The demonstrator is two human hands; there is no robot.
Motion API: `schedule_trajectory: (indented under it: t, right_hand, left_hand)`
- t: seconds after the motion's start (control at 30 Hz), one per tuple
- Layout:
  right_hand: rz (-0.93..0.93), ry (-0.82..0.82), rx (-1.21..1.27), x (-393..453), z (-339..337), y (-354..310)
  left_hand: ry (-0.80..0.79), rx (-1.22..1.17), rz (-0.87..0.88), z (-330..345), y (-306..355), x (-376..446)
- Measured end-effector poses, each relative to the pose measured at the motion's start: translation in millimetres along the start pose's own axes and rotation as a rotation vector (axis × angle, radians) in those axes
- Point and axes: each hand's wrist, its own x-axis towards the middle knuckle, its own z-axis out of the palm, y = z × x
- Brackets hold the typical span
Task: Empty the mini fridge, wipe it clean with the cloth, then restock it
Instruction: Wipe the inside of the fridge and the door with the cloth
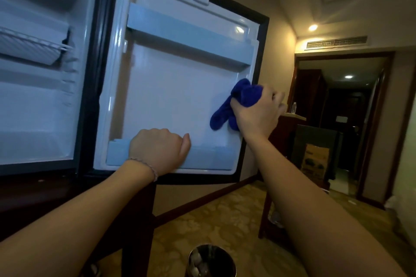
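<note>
The mini fridge point(42, 101) stands open at the left, its white inside bare apart from a wire shelf point(29, 47). Its door point(171, 87) is swung open in the middle of the view, white liner facing me. My right hand point(258, 112) grips a bunched blue cloth point(238, 101) against the liner near the door's right edge, just under the upper door shelf point(186, 36). My left hand point(159, 150) curls over the rim of the lower door shelf point(207, 159), holding the door.
A shiny metal bin point(211, 261) stands on the patterned carpet below the door. Dark wooden furniture point(283, 141) sits right of the door, with a cardboard box point(315, 162) behind it. A doorway point(342, 119) opens into a dim hallway at the right.
</note>
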Motion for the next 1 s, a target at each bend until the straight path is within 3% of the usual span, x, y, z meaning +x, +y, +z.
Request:
schedule_trajectory:
  t: [0.17, 0.53, 0.77, 0.93, 1.0]
  right_hand:
    - [-0.028, 0.113, -0.037, 38.5, -4.9, -28.1]
    - [-0.016, 0.143, -0.121, 24.7, 5.7, -24.9]
    - [-0.027, 0.054, -0.207, -26.1, -1.5, -0.9]
    - [0.117, -0.033, -0.124, -72.0, -7.2, 29.8]
    - [0.094, -0.038, -0.136, -68.1, -7.9, 28.2]
  left_hand:
    - [0.06, -0.004, 0.019, -9.9, -1.9, -7.4]
    - [0.119, -0.022, 0.058, 1.6, -8.3, -4.9]
    - [0.146, -0.012, 0.074, -5.7, -10.2, -6.6]
    - [0.008, 0.081, 0.125, -7.0, -9.1, -6.8]
    - [-0.002, 0.083, 0.127, -6.6, -8.1, -7.6]
